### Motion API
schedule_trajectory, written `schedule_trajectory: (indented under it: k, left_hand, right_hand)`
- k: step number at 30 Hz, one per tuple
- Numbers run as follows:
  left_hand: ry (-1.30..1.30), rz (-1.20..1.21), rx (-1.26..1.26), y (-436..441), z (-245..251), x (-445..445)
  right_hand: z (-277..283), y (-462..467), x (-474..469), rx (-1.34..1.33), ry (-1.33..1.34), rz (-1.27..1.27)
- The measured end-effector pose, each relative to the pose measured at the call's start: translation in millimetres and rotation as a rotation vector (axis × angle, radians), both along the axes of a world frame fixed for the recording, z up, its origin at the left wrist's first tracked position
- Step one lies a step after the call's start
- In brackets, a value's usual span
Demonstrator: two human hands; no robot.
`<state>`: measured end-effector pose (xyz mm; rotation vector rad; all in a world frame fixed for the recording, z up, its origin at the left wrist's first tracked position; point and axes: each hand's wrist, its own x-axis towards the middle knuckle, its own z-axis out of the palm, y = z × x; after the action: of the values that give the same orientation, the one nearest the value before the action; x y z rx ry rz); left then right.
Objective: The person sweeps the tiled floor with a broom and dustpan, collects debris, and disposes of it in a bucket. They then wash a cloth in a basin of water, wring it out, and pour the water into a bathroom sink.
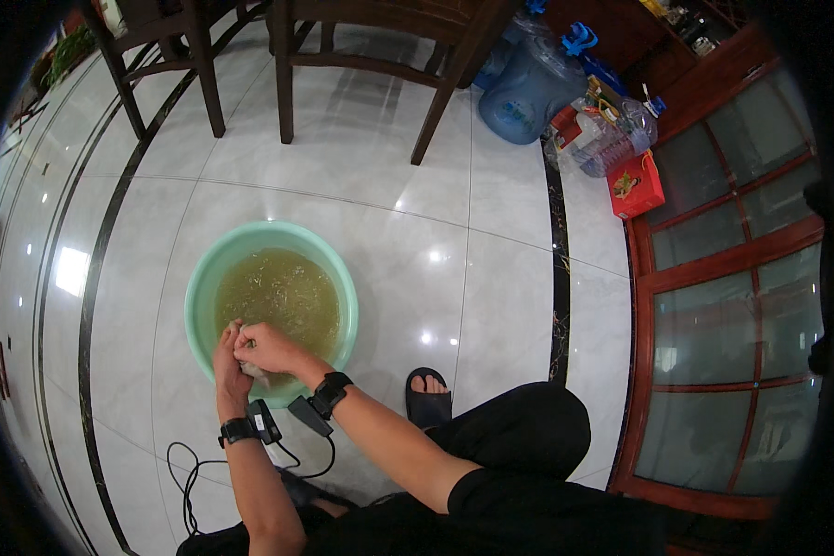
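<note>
A round light-green plastic basin [347,306] stands on the tiled floor, holding cloudy yellowish-brown water [285,292]. Over its near left part, my left hand [231,358] grips a pale, wet, soft thing [256,374], perhaps a cloth; its kind cannot be told. My right hand [270,349] lies against the left one with fingertips pinching at the same pale thing. Both hands are above the water near the rim, and the fingers partly hide what they hold. Each wrist wears a black strap with a small device.
Black cables [191,479] lie on the floor left of my legs. Dark wooden chairs [285,90] stand beyond the basin. Large blue water bottles [528,90], plastic bottles and a red box [636,186] are at the upper right, beside a glass-panelled wooden cabinet [643,347]. My sandalled foot [429,399] is right of the basin.
</note>
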<state>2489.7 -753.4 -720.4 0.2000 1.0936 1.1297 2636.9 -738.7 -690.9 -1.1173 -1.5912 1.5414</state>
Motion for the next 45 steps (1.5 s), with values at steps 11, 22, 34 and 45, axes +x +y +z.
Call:
schedule_trajectory:
  k: [11,22,34,45]
  left_hand:
    - [0.797,-0.427,-0.057,-6.4,-33.1,8.7]
    - [-0.339,-0.051,-0.04,-14.7,-23.0,21.1]
    - [-0.283,0.202,0.271,-7.9,12.5,25.0]
    - [-0.276,0.197,0.184,-17.8,3.1,22.4]
  right_hand:
    - [-66.2,10.2,27.7,0.009,-0.902,-0.547]
    - [-33.4,2.9,0.2,0.018,-0.204,-0.153]
    - [-26.1,-7.0,-19.8,0.478,-0.172,-0.109]
    - [-16.6,-10.7,-19.4,0.353,-0.193,-0.088]
